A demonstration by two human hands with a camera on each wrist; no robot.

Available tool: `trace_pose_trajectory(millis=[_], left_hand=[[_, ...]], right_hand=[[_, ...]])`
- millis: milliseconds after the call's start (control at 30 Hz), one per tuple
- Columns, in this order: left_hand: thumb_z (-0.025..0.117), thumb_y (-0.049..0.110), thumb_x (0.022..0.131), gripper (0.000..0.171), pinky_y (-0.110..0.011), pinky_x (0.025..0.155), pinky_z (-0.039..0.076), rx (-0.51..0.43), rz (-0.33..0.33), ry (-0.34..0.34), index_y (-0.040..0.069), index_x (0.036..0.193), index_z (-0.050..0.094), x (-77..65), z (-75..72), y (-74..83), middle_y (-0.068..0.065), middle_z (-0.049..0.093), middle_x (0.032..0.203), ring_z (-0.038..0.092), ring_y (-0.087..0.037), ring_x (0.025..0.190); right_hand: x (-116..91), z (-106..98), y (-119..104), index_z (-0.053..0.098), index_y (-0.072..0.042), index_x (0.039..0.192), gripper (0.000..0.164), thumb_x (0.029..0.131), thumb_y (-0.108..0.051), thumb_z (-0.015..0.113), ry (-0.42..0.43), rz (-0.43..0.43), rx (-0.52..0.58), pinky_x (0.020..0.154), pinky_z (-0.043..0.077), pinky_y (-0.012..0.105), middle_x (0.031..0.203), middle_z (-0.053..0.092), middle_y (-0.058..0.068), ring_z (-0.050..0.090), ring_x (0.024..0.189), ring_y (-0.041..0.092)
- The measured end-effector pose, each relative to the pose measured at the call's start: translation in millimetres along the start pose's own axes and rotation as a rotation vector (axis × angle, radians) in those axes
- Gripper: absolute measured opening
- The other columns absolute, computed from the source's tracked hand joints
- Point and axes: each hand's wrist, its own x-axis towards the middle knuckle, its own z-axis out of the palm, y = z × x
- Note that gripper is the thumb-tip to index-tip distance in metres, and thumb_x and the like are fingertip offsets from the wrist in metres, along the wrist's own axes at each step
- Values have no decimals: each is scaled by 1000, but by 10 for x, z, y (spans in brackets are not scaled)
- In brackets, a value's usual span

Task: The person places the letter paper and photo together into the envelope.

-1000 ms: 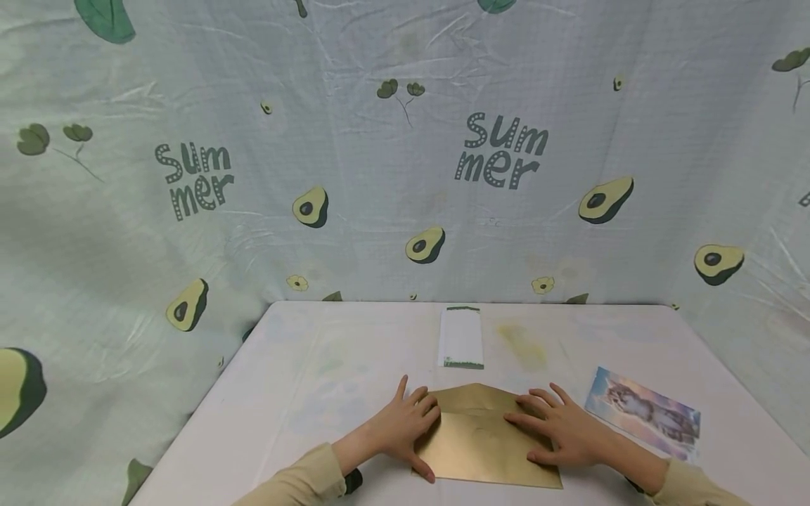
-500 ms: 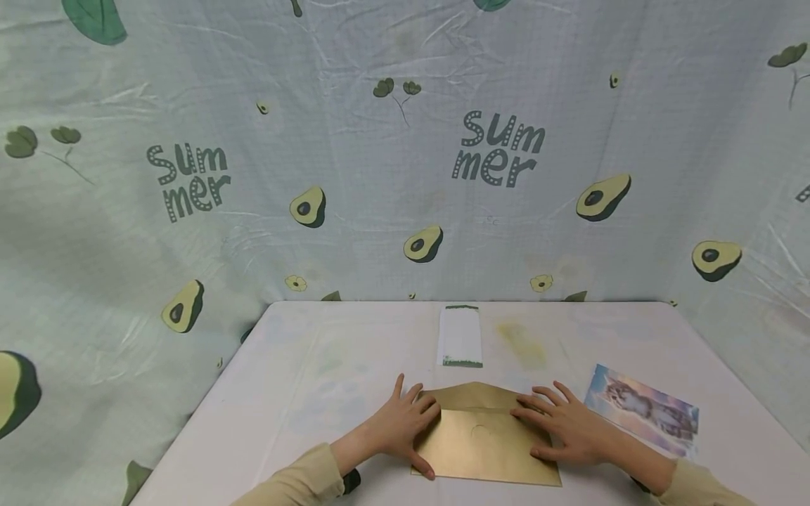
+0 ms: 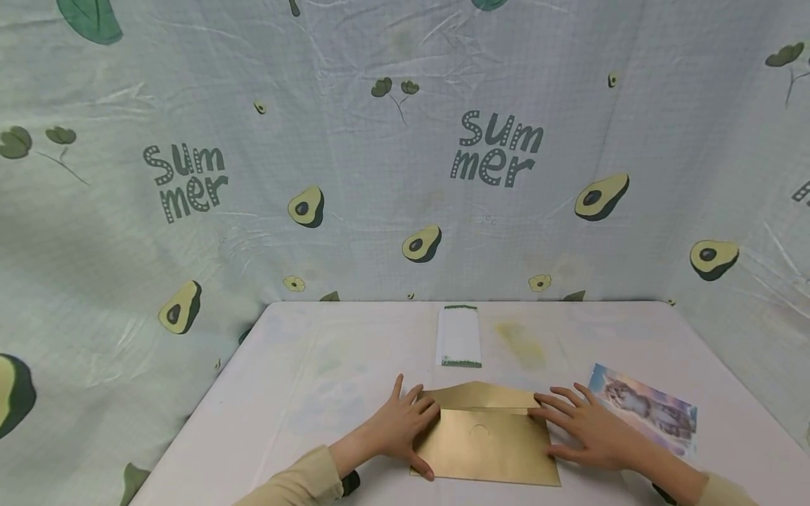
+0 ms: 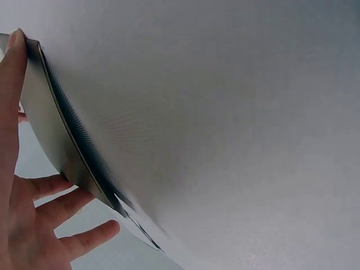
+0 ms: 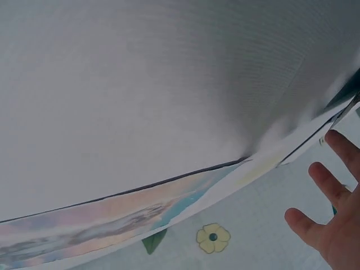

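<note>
A pale cloth (image 3: 361, 154) printed with avocados and the word "summer" hangs from the left side and runs behind the white table (image 3: 354, 330). At the bottom left a beige sleeve (image 3: 304, 478) leads to the left hand (image 3: 401, 425), whose fingers are spread wide and rest on the left side of a gold envelope (image 3: 484, 450), the thumb at its near left corner. The gold envelope lies on the table between the two hands, its broad flap (image 3: 477, 397) opened away from the person, with a small curved mark near the middle. Beyond it, apart from it, lies a white sheet (image 3: 460, 337) with green bands at both ends. The right hand (image 3: 591, 432) is at the envelope's right edge, fingers spread and grasping nothing; whether the fingertips touch the edge I cannot tell. Farthest right, a kitten picture (image 3: 652, 407) lies slanted just beside that hand.
</note>
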Motion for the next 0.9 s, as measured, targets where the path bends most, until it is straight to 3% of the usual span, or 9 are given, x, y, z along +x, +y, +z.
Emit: trace_pose_trajectory(millis=[200,300,367,433,500,633,900], left_hand=[[41,88,54,91,-60,92,33,9,3,15,19,115,43,-7,0,-12,4,50,113,45,-26,117],[41,87,55,93,-60,92,33,8,2,12,19,117,43,-10,4,-11,4,49,114,44,-27,117],[42,87,56,93,-60,92,33,-9,10,8,18,118,43,-13,1,2,3,49,114,44,-27,118],[42,86,56,92,-60,92,33,-13,14,6,18,118,43,-11,-7,9,4,49,114,44,-27,118],[43,86,56,91,-60,92,33,-14,15,7,18,117,43,-8,-17,9,4,50,113,45,-27,117],[43,86,55,91,-60,92,33,-7,18,6,19,117,43,-6,-31,6,4,50,113,45,-27,117],[41,86,56,90,-60,92,34,6,41,-7,19,117,44,3,-37,1,5,50,112,44,-26,117]], right_hand=[[-135,-69,79,49,-27,126,55,78,-51,59,8,40,-36,88,24,47,127,52,3,44,113,27],[-219,-77,143,49,-26,125,55,77,-50,60,28,56,-53,104,10,51,127,51,3,42,113,25],[-298,-83,190,51,-25,124,54,76,-49,61,42,70,-68,111,-5,38,125,51,3,41,111,23],[-381,-91,243,52,-25,122,53,77,-50,60,34,105,-86,111,-10,31,123,51,4,39,110,22],[-458,-112,297,53,-24,120,52,76,-50,61,12,161,-87,107,6,43,122,53,4,39,111,23],[-582,-165,386,54,-23,117,51,75,-52,61,-96,304,-72,87,26,52,120,54,5,38,112,26],[-772,-259,523,54,-24,117,57,69,-53,65,-135,414,-72,82,29,57,121,49,3,41,107,25]])
